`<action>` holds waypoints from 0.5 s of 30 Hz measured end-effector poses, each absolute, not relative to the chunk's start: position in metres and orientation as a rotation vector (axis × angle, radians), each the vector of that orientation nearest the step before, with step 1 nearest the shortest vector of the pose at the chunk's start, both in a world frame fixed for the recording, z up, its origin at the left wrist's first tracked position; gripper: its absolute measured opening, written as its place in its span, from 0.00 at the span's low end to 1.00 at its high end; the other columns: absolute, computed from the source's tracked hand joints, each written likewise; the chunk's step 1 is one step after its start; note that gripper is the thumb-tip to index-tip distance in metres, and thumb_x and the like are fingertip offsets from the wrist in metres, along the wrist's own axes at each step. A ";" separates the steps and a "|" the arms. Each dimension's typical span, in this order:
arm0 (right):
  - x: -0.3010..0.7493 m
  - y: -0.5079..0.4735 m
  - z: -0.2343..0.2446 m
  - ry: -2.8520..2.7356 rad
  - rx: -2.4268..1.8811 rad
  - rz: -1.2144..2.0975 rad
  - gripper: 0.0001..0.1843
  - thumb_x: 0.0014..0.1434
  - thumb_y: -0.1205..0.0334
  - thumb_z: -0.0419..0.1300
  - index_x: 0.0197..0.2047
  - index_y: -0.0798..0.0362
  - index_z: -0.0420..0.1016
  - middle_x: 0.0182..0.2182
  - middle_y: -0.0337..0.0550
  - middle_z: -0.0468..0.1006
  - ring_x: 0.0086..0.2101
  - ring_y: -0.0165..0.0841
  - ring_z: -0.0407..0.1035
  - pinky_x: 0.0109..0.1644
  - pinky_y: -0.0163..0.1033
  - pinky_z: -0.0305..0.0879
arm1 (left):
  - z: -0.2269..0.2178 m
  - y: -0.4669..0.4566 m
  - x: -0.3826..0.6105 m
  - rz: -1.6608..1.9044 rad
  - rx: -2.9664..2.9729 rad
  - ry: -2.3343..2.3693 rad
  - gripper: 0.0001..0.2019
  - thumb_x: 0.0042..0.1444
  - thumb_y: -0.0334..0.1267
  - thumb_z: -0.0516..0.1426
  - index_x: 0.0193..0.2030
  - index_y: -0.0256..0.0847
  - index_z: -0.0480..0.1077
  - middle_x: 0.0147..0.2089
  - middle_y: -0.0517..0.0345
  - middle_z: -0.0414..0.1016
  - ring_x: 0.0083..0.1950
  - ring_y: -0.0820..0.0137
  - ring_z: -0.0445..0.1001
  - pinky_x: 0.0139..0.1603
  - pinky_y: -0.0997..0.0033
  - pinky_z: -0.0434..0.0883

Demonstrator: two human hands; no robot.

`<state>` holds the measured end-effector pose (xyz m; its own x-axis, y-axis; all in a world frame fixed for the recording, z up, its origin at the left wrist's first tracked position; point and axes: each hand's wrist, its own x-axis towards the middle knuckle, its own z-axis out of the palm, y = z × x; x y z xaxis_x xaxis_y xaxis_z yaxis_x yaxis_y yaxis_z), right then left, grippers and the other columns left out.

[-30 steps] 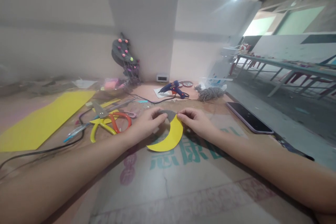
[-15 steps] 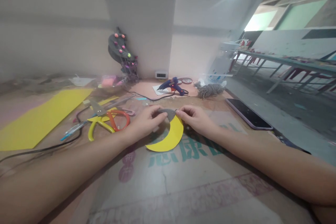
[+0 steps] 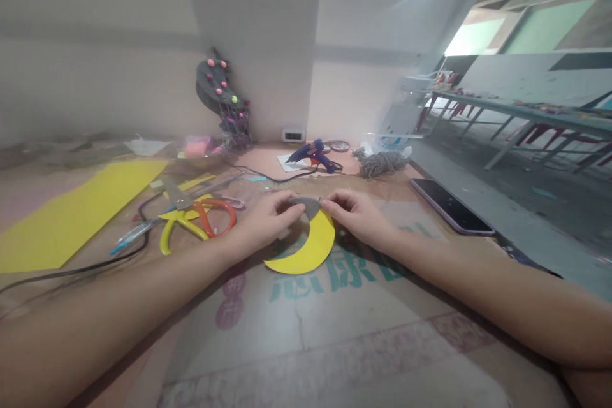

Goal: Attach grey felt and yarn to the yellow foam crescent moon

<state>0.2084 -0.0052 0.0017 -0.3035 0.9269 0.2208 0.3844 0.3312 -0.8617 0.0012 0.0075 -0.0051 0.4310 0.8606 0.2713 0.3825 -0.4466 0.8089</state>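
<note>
A yellow crescent cut-out lies on a printed sack sheet in front of me. At its upper tip sits a small grey piece. My left hand pinches the grey piece from the left, fingers closed on it. From the right, my right hand pinches the crescent's upper tip where it meets the grey piece. Both hands rest on the work surface.
Scissors with yellow and orange handles and a pen lie to the left, over a black cable. A yellow sheet lies far left. A blue glue gun, grey yarn and a phone sit behind and right.
Both hands keep pinching the same spot. The view has shifted slightly; the crescent and grey piece have barely moved.
</note>
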 end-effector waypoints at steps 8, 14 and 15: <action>0.208 -0.004 0.000 -1.758 -1.167 1.062 0.18 0.59 0.45 0.56 0.30 0.52 0.68 0.18 0.30 0.62 0.17 0.24 0.57 0.18 0.30 0.53 | -0.009 0.009 0.000 0.909 2.000 1.036 0.10 0.60 0.42 0.53 0.31 0.40 0.65 0.27 0.64 0.68 0.28 0.72 0.67 0.29 0.74 0.62; 0.210 -0.003 -0.002 -1.732 -1.163 1.039 0.17 0.58 0.46 0.58 0.32 0.53 0.70 0.18 0.31 0.64 0.17 0.24 0.56 0.18 0.31 0.52 | -0.010 0.008 0.000 0.921 1.988 0.970 0.13 0.60 0.44 0.54 0.48 0.41 0.70 0.35 0.60 0.74 0.32 0.71 0.71 0.31 0.73 0.67; 0.210 -0.002 -0.003 -1.725 -1.166 1.042 0.18 0.58 0.45 0.58 0.31 0.53 0.70 0.18 0.31 0.64 0.17 0.24 0.56 0.18 0.30 0.52 | -0.009 0.008 0.000 0.938 2.008 0.965 0.16 0.60 0.43 0.55 0.53 0.42 0.69 0.37 0.59 0.75 0.33 0.71 0.72 0.32 0.73 0.68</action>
